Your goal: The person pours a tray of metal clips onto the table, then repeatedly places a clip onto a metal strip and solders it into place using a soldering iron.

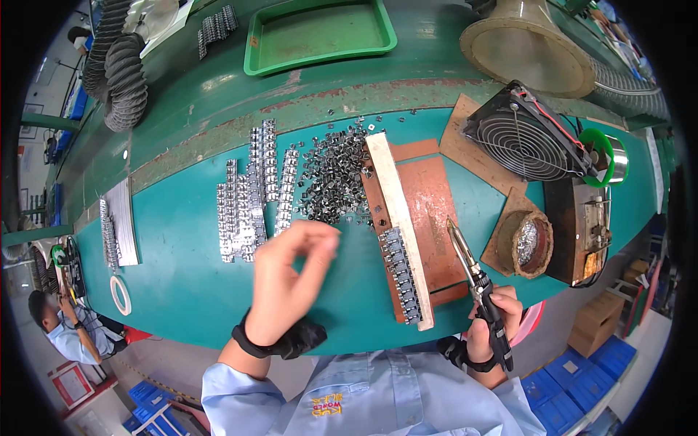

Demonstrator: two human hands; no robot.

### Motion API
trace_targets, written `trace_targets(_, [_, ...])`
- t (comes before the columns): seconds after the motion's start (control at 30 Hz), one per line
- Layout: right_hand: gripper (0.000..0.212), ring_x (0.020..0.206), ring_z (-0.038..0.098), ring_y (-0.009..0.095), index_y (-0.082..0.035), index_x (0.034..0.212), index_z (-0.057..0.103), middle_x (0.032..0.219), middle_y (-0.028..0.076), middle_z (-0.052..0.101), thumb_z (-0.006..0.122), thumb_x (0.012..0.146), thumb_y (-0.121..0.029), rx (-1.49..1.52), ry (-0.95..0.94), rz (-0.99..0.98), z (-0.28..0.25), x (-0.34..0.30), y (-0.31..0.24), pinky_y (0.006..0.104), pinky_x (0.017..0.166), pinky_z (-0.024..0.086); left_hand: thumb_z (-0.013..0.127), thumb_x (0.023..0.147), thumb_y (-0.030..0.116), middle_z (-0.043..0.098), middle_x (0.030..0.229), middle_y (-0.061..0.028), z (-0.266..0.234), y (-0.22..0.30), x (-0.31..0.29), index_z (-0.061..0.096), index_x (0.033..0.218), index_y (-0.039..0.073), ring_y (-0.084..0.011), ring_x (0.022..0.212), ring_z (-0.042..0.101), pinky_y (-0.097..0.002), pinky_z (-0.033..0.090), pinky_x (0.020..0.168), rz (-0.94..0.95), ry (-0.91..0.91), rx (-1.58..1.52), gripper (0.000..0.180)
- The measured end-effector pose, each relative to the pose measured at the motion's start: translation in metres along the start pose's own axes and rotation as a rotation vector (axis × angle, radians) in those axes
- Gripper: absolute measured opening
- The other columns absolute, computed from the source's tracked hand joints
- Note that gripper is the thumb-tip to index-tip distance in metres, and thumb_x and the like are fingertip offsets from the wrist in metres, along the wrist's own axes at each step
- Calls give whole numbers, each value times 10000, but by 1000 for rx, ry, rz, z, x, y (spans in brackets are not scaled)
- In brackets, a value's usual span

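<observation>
In my right hand [502, 320] is a soldering iron [476, 280] with a black handle, its tip angled up and away over a reddish-brown board [429, 218]. My left hand [291, 272] hovers above the green mat, thumb and forefinger brought together; whatever may be between them is too small to make out. Just beyond it lies a heap of small metal parts [334, 178]. A pale wooden strip [400, 225] runs along the board, and a row of small components [400, 276] lines its left side, between my hands.
Strips of silvery parts [243, 211] lie left of the heap. A green tray [320, 36] stands at the back. On the right are a fan [520, 134], a solder spool [607, 156], a round pot [527, 243] and a metal box [571, 232]. Another person [73, 327] sits far left.
</observation>
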State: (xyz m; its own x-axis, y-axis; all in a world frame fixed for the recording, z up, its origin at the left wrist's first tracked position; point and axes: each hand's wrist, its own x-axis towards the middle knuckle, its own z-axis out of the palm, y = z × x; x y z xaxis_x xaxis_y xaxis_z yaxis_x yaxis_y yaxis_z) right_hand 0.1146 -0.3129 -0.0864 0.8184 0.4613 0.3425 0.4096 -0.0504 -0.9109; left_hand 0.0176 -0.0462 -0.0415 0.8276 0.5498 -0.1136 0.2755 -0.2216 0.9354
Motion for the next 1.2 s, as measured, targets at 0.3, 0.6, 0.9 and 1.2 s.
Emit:
trace_targets(0.3, [418, 622, 432, 145, -11, 1036, 427, 825, 101, 423, 625, 775, -271, 1, -42, -42, -1, 0, 2, 249, 540, 349, 652, 698, 29, 521, 788, -66, 7, -2, 17, 633, 850, 64, -223, 731, 511, -315, 382, 664, 396, 91, 640, 157])
trace_targets(0.6, [419, 620, 437, 135, -8, 1040, 429, 839, 98, 430, 632, 778, -265, 14, -62, -44, -4, 0, 2, 243, 537, 351, 618, 721, -4, 523, 812, -57, 14, -4, 22, 592, 855, 51, -229, 754, 497, -320, 380, 692, 438, 78, 649, 147])
trace_targets(0.9, [386, 731, 514, 231, 2, 1004, 496, 827, 147, 525, 686, 694, -129, 50, -32, 40, -7, 1, -4, 321, 686, 426, 553, 844, 15, 598, 886, -55, 14, 15, -8, 537, 934, 11, -109, 829, 560, -236, 441, 716, -186, -305, -252, 91])
trace_targets(1.2, [401, 701, 529, 224, -4, 1014, 504, 820, 137, 534, 694, 674, -98, 27, -56, -15, -7, 6, -3, 313, 648, 437, 567, 833, 3, 601, 873, -55, 24, 2, -8, 522, 909, 21, -107, 791, 563, -230, 449, 732, -435, -422, -603, 89])
